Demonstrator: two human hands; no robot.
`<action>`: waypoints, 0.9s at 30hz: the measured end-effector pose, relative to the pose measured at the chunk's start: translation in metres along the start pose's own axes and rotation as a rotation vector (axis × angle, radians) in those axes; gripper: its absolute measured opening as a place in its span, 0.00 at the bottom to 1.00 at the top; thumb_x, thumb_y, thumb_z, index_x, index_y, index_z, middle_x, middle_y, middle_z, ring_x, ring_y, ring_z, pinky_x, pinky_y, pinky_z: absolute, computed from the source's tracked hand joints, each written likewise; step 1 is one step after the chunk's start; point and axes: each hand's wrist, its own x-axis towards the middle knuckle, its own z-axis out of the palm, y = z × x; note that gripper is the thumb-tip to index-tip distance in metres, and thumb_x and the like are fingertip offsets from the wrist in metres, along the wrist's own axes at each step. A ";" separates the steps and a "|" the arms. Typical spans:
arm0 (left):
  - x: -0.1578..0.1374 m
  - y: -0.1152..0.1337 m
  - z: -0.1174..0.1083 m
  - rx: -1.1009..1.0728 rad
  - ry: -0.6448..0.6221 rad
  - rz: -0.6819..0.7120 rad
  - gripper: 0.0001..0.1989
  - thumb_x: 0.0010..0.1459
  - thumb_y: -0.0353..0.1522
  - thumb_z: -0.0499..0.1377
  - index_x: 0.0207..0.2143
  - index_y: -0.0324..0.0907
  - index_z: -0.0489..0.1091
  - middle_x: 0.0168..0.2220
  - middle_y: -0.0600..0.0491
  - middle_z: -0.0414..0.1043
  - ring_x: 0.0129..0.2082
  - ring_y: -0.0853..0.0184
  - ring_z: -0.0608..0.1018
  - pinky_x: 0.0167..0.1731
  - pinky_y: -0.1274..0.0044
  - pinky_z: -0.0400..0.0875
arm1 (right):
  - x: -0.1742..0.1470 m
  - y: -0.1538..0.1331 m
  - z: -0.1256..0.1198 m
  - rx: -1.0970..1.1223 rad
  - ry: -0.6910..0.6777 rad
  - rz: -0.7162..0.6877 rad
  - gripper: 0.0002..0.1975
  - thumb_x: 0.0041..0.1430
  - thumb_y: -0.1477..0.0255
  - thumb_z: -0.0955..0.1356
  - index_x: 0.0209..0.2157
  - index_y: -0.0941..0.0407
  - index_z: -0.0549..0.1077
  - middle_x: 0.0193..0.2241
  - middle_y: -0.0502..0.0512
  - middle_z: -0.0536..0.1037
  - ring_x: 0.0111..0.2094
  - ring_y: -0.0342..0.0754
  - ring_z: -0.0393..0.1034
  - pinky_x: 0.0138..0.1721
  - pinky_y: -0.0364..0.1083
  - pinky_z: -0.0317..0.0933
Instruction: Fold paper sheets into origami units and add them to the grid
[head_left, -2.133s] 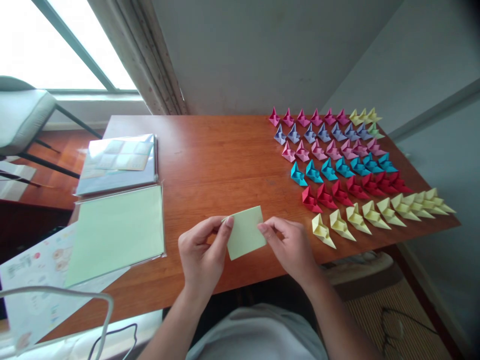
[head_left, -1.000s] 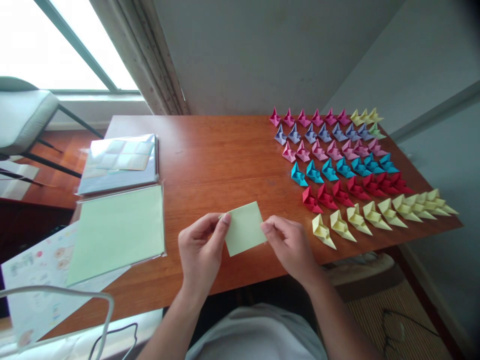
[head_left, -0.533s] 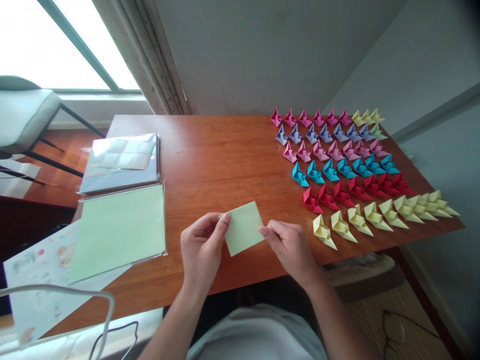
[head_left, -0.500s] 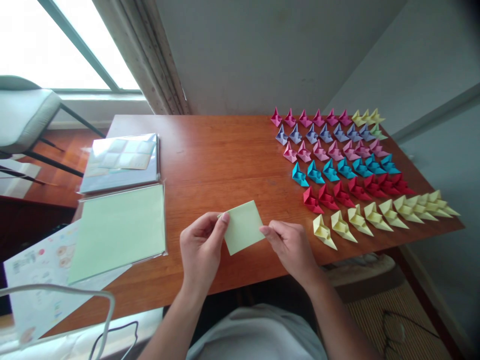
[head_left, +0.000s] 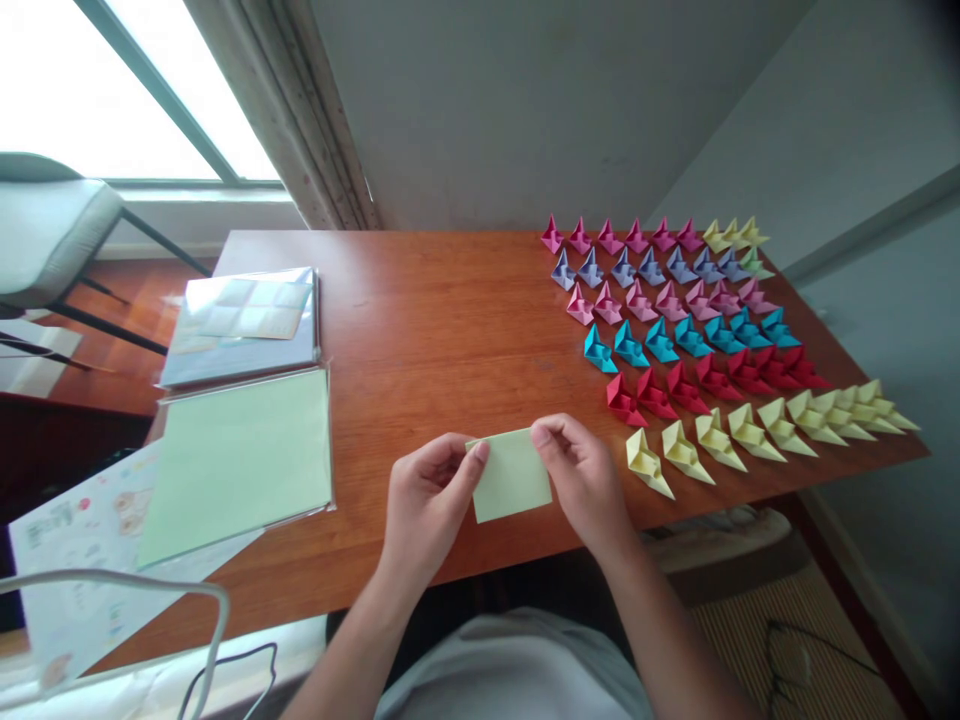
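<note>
A small rectangle of pale green paper (head_left: 513, 478) is held above the front of the wooden table. My left hand (head_left: 433, 500) pinches its upper left corner, thumb on top and fingers behind. At the upper right corner, my right hand (head_left: 581, 480) grips the paper between thumb and bent fingers. The fingertips behind the sheet are hidden. To the right of my right hand stands a row of pale yellow folded paper boats (head_left: 646, 462).
Behind the yellow row are rows of red (head_left: 658, 392), blue (head_left: 661, 342), pink (head_left: 640, 301), purple (head_left: 624, 268) and magenta (head_left: 609, 237) boats. At left lie a green paper stack (head_left: 240, 460), a plastic-wrapped pack (head_left: 225, 360) and a printed sheet (head_left: 82, 540). A cable (head_left: 150, 578) crosses the lower left.
The paper has moved slightly right and turned to lie more level. My left hand moved right with it. My right hand shifted from the paper's right edge up to its upper right corner.
</note>
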 end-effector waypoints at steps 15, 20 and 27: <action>-0.001 0.000 -0.011 -0.155 -0.109 0.004 0.11 0.63 0.39 0.61 0.38 0.41 0.80 0.29 0.55 0.77 0.29 0.72 0.75 0.29 0.83 0.70 | -0.004 -0.004 -0.006 -0.063 0.053 -0.046 0.13 0.66 0.64 0.67 0.29 0.56 0.73 0.23 0.48 0.72 0.27 0.43 0.67 0.28 0.41 0.60; 0.001 -0.002 -0.017 -0.193 -0.145 -0.018 0.09 0.63 0.37 0.62 0.37 0.43 0.80 0.30 0.56 0.78 0.29 0.74 0.75 0.30 0.85 0.70 | -0.005 -0.006 -0.006 -0.054 0.037 -0.047 0.12 0.66 0.64 0.67 0.30 0.56 0.74 0.25 0.48 0.74 0.27 0.43 0.69 0.28 0.40 0.61; 0.004 -0.001 -0.026 -0.127 -0.175 -0.008 0.05 0.60 0.35 0.65 0.36 0.44 0.79 0.33 0.55 0.80 0.31 0.73 0.77 0.31 0.85 0.71 | -0.006 -0.003 -0.007 -0.102 0.032 -0.088 0.12 0.66 0.65 0.68 0.31 0.55 0.75 0.26 0.49 0.77 0.28 0.44 0.71 0.30 0.41 0.63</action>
